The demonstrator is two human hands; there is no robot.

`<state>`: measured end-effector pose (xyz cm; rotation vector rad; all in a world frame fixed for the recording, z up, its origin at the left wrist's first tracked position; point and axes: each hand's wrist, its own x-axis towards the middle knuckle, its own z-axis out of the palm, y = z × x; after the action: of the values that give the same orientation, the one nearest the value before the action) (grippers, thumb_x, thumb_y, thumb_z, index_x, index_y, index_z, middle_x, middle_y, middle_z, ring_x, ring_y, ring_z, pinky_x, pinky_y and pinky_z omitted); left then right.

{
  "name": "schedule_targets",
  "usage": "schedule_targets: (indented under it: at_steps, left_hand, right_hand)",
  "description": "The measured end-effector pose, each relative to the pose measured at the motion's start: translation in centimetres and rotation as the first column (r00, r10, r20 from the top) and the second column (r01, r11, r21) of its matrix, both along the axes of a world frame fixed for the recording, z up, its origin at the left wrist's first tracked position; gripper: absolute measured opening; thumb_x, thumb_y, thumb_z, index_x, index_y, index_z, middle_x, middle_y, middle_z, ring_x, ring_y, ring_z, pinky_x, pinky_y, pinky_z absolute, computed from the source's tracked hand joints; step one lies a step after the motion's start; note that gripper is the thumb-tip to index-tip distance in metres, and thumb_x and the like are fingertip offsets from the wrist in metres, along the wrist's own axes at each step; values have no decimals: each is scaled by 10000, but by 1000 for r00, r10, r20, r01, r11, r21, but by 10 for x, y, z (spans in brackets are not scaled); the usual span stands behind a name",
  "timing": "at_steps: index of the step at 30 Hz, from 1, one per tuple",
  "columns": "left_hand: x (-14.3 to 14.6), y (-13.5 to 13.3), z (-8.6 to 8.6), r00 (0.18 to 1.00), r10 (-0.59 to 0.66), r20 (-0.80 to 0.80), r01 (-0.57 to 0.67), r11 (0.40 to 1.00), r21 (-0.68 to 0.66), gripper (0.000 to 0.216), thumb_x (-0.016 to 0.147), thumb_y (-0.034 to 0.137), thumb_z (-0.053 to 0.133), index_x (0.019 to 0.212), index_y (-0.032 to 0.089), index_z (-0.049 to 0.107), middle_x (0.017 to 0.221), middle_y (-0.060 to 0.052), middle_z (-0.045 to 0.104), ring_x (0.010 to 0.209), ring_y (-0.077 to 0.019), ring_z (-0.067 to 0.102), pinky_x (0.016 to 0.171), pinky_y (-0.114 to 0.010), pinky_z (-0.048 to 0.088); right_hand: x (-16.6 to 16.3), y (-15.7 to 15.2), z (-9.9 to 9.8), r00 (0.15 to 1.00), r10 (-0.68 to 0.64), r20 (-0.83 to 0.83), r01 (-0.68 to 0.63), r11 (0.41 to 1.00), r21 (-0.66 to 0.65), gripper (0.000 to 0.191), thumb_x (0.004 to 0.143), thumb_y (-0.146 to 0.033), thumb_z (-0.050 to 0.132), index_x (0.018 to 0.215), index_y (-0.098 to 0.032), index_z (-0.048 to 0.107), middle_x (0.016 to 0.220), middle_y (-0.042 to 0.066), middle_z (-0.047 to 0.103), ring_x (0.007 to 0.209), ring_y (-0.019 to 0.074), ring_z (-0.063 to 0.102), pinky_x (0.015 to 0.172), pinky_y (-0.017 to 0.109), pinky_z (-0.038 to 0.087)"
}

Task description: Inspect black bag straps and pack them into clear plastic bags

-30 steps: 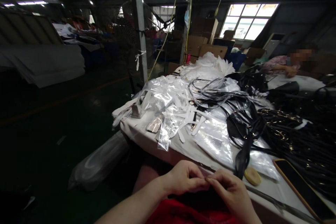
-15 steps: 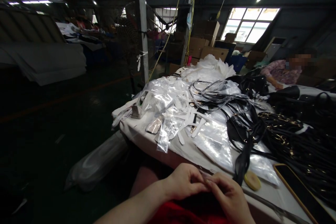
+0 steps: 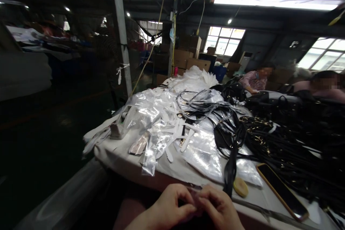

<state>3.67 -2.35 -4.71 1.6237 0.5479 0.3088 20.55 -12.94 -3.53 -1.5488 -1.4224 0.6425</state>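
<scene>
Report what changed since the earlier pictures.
The view swung right, bringing a second co-worker into sight. The left hand and right hand, fingertips meeting before, now seem slightly apart; anything held is unclear. The phone, yellow disc, black straps and plastic bags stayed put.

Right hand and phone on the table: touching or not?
Apart. The head view shows the round yellow thing and pale tabletop between right hand and phone.
</scene>
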Motion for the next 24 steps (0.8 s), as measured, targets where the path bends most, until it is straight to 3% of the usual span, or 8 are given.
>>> schedule_targets:
  at_steps: [4,9,12,14,16,18,21,24]
  left_hand:
    - [2,-2,-18,998,-48,-43,43,994,-99,373,636,342,828,940,157,716,959,-36,702,911,-196,625,819,-261,475]
    - [16,-9,-35,997,49,-61,-61,976,-208,529,630,623,769,699,123,610,571,7,573,534,-114,520,505,-210,363]
    - [18,-7,-31,988,137,-68,-148,970,-195,552,599,644,773,677,130,588,483,37,502,443,-85,434,448,-202,285]
    - [17,-4,-27,983,167,-76,-177,971,-161,540,615,638,762,677,131,589,477,46,478,443,-79,416,445,-197,272]
    - [16,-4,-24,982,173,-72,-183,970,-159,543,639,658,730,683,139,578,483,54,457,430,-75,397,433,-196,265]
    - [16,-4,-23,983,176,-58,-183,967,-176,555,677,690,675,687,147,564,495,53,455,414,-72,389,422,-197,267]
    - [16,-5,-24,985,174,-15,-174,972,-158,539,728,679,632,687,147,563,553,30,501,453,-79,437,447,-196,310]
    - [14,-4,-23,988,153,-34,-157,976,-151,499,766,637,616,737,140,593,566,23,520,459,-90,455,452,-202,327]
  right_hand:
    - [-4,7,-24,995,-93,-29,92,995,-30,350,689,-367,746,548,-204,470,537,-31,542,522,124,496,526,232,367]
    - [6,4,-13,986,-45,-160,24,991,-131,198,716,-380,687,754,-205,603,686,3,649,656,174,594,610,257,443]
    - [48,4,-1,954,-299,30,298,930,-216,357,824,-502,544,1000,-208,643,828,47,701,777,224,650,712,313,495]
    - [85,6,-1,813,-532,239,577,789,-208,414,807,-552,524,996,-204,646,869,85,705,827,274,648,791,388,484]
    - [120,10,-7,694,-639,331,713,673,-197,395,756,-534,576,937,-192,651,898,137,696,897,350,630,861,494,434]
    - [146,13,-13,652,-672,351,755,618,-219,304,696,-498,645,759,-200,653,789,145,679,902,400,621,869,551,399]
    - [166,17,-17,670,-678,302,743,616,-264,286,631,-432,706,476,-236,566,532,85,582,813,395,636,814,523,421]
    - [170,20,-14,711,-689,139,697,665,-269,304,625,-443,714,449,-244,566,455,45,536,745,342,643,733,439,462]
